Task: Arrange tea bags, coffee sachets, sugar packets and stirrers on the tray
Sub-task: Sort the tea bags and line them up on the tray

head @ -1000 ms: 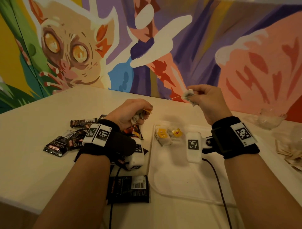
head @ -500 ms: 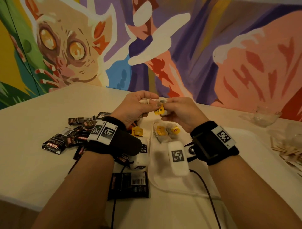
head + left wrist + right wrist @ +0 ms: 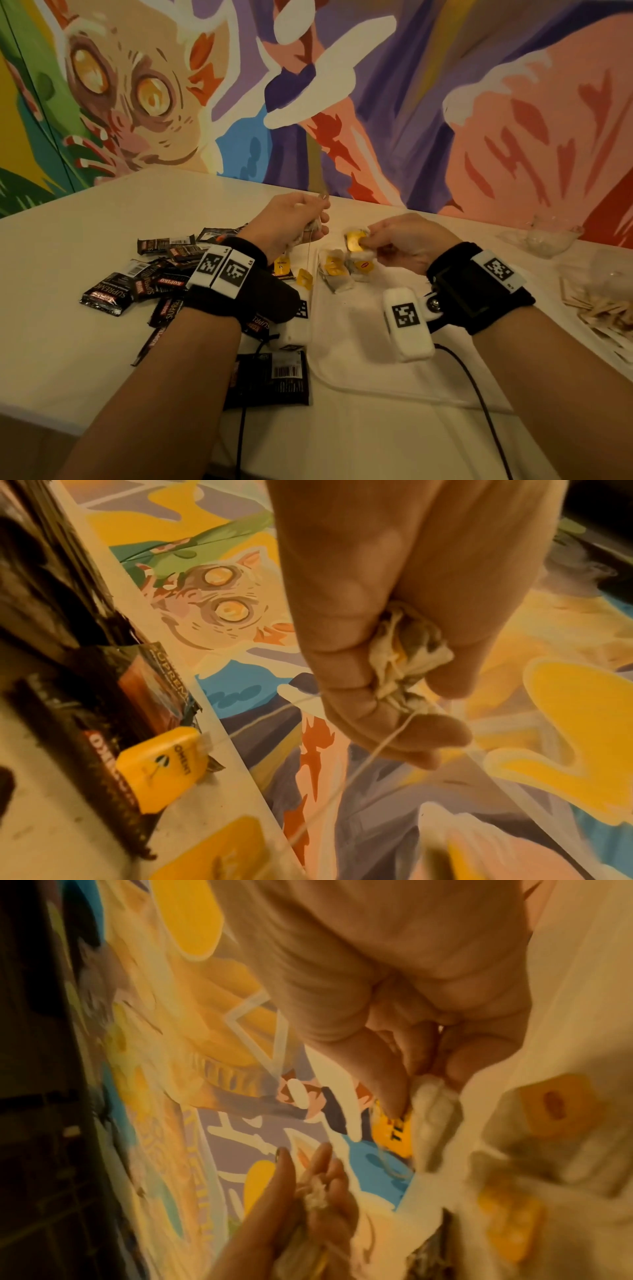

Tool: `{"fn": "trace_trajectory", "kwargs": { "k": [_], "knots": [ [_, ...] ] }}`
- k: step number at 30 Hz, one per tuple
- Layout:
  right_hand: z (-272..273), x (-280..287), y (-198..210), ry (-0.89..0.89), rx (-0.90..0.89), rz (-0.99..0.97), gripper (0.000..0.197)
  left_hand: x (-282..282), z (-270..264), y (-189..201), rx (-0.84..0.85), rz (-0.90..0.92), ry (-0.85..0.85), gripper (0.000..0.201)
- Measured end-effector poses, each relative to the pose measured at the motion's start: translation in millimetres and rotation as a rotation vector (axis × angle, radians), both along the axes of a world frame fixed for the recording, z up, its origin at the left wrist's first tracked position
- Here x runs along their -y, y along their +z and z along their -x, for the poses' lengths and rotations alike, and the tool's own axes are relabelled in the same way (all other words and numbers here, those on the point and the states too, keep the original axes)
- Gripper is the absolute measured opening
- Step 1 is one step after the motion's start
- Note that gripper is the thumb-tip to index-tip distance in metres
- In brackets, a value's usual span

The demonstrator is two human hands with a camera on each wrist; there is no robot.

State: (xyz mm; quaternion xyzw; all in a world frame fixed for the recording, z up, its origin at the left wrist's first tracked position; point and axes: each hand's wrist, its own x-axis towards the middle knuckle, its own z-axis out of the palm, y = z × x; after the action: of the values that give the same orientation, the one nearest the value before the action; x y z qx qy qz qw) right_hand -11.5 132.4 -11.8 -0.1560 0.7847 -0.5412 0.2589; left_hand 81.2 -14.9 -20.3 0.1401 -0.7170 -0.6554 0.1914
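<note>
My left hand (image 3: 301,219) grips a crumpled tea bag (image 3: 407,658) above the table; its string hangs down to a yellow tag (image 3: 304,278). My right hand (image 3: 394,240) pinches another tea bag with its yellow tag (image 3: 354,240) just above the far end of the white tray (image 3: 359,359). Two tea bags (image 3: 337,270) with yellow tags lie on that end of the tray. Dark coffee sachets (image 3: 144,281) are scattered on the table to the left. Wooden stirrers (image 3: 603,308) lie in a heap at the right edge.
A clear plastic bowl (image 3: 544,240) stands at the back right. One large dark sachet (image 3: 270,380) lies near the table's front edge, left of the tray. A black cable (image 3: 479,394) runs from my right wrist across the tray. A painted wall rises behind the table.
My hands, joined over the tray half a second ago, have drawn apart. The right hand has come down toward the tray's far end with its tea bag; the left keeps its own.
</note>
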Motion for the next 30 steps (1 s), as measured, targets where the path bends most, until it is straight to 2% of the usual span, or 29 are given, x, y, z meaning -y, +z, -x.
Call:
{"fn": "trace_trajectory", "kwargs": {
  "k": [2, 5, 9, 12, 15, 18, 24, 28, 30],
  "knots": [
    [7.8, -6.9, -9.2, -0.002, 0.054, -0.111, 0.018, 2.2, -0.7, -0.3, 0.062, 0.02, -0.018, 0.017],
    [10.7, -14.5, -18.9, 0.043, 0.088, -0.276, 0.016, 5.0, -2.7, -2.6, 0.24, 0.249, -0.099, 0.014],
    [9.7, -11.3, -23.7, 0.049, 0.027, -0.329, 0.019, 2.5, -7.8, -3.5, 0.437, 0.523, -0.398, 0.017],
    [8.1, -4.5, -25.8, 0.08, 0.018, -0.339, 0.019, -1.8, -10.2, -1.6, 0.549, 0.586, -0.53, 0.02],
    [6.9, -0.7, -25.3, 0.099, 0.034, -0.342, 0.019, -0.4, -9.0, -3.3, 0.626, 0.599, -0.541, 0.022],
    [4.1, -0.8, -23.8, 0.13, 0.029, -0.339, 0.021, 3.3, -6.9, -6.1, 0.627, 0.62, -0.511, 0.016],
    [0.4, -2.7, -21.4, 0.271, -0.131, -0.526, 0.021, 4.6, -5.3, -3.8, 0.456, 0.656, -0.277, 0.021],
    [5.8, 0.5, -14.0, 0.245, -0.335, -0.481, 0.017, 5.0, -9.1, -2.3, 0.572, 0.701, -0.344, 0.022],
    [5.6, 3.8, -13.7, 0.311, -0.33, -0.524, 0.018, 4.1, -9.2, -2.3, 0.61, 0.711, -0.373, 0.021]
  ]
}}
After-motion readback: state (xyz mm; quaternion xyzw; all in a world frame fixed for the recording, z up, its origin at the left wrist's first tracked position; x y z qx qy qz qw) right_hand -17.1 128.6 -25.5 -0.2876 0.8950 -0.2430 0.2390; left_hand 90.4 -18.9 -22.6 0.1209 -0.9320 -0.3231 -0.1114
